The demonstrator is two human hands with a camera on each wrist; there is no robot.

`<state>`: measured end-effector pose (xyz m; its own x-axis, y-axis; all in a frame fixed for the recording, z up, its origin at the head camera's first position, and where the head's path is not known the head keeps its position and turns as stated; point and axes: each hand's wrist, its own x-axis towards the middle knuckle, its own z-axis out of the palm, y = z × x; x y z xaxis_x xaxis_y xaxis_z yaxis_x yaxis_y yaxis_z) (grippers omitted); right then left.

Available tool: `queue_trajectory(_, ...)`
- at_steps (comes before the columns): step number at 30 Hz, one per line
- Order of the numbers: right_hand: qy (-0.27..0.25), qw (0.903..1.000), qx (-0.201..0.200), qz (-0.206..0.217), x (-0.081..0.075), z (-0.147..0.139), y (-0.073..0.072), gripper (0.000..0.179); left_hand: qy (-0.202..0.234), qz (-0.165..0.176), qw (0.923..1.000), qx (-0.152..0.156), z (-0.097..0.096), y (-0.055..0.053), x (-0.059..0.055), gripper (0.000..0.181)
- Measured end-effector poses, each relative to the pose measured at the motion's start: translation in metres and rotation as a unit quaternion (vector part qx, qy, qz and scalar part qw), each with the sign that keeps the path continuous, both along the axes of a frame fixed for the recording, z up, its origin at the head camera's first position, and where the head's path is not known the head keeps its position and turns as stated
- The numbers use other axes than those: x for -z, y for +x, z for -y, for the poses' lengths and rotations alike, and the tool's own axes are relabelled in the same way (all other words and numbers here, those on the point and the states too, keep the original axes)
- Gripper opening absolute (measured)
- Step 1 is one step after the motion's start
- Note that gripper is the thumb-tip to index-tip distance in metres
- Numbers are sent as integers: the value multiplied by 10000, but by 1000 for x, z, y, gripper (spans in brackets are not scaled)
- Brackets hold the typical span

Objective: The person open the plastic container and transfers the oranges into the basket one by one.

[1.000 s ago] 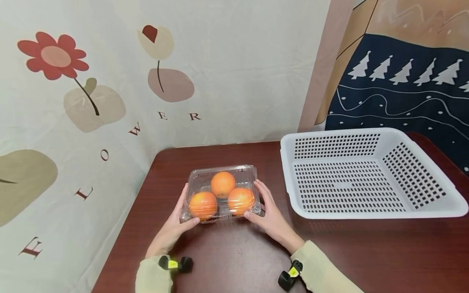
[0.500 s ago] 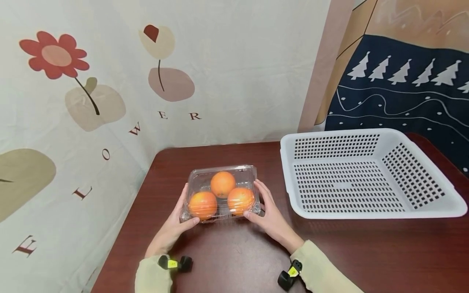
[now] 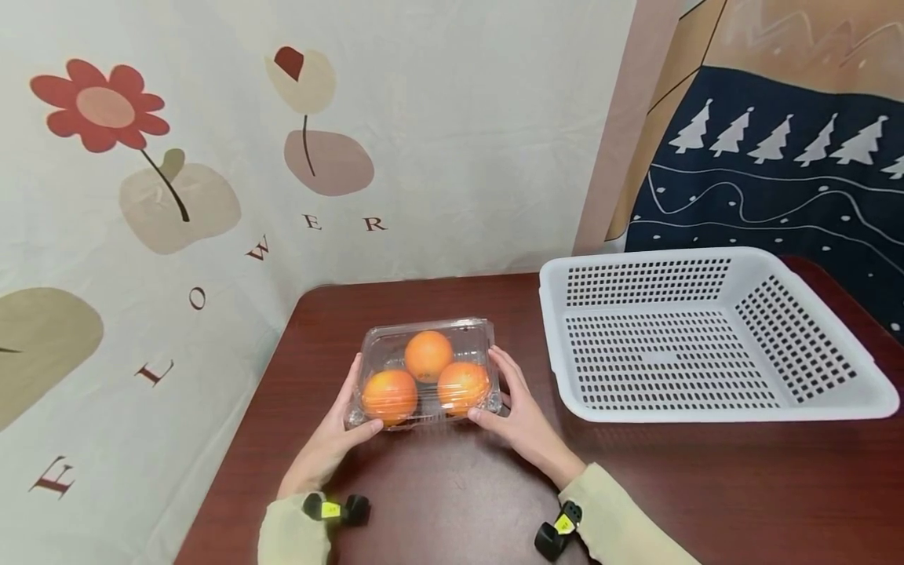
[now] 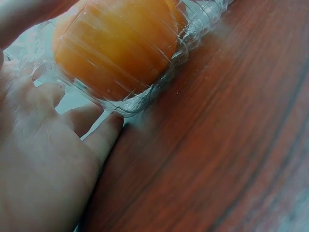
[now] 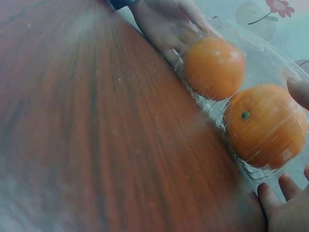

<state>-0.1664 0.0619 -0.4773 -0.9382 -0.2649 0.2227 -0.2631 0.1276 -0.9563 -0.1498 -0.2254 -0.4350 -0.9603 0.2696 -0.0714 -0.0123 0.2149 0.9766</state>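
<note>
Clear container: a see-through plastic box [image 3: 462, 336] sits just below the centre of the head frame, above the table [image 3: 452, 494]; whether its base touches the wood cannot be told.
Oranges: three inside the box; the back orange [image 3: 428, 355] in the upper middle, the left front orange [image 3: 390, 397] and the right front orange [image 3: 463, 388] nearer the lower edge; the right wrist view shows a green stem spot on one.
Left hand: the left hand [image 3: 332, 439] grips the box's left end; thumb on the lower left corner, fingers bent along the side, slightly apart in the left wrist view.
Right hand: the right hand [image 3: 523, 424] grips the right end; thumb at the lower right corner, fingers curved round the side.
Sleeves: pale yellow-green, at the bottom of the frame; a black device with a yellow label at each wrist.
Basket: a white perforated basket [image 3: 671, 417] at right, well apart from the left hand.
Backdrop: pale flower-printed cloth [image 3: 459, 157] at upper left; dark blue tree-printed cloth [image 3: 770, 196] at upper right.
</note>
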Motion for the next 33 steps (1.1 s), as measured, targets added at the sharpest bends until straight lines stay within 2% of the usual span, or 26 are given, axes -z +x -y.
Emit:
queue_trajectory(8,-105,9996,-179,198,-27,-1,9,82,41,33,10000,-24,0,0,0,89)
queue_trajectory(13,-5,9996,-188,222,-33,-1,12,81,47,-11,10000,34,0,0,0,88)
queue_trajectory(23,2,9993,-190,310,-32,-1,12,82,63,-244,9996,158,3,-1,2,85)
queue_trajectory(29,-45,9994,-162,312,-30,-1,11,84,31,-179,9997,148,3,0,2,84)
queue_trajectory(33,2,9998,-106,184,-12,-1,3,86,3,-158,9998,121,2,0,2,84)
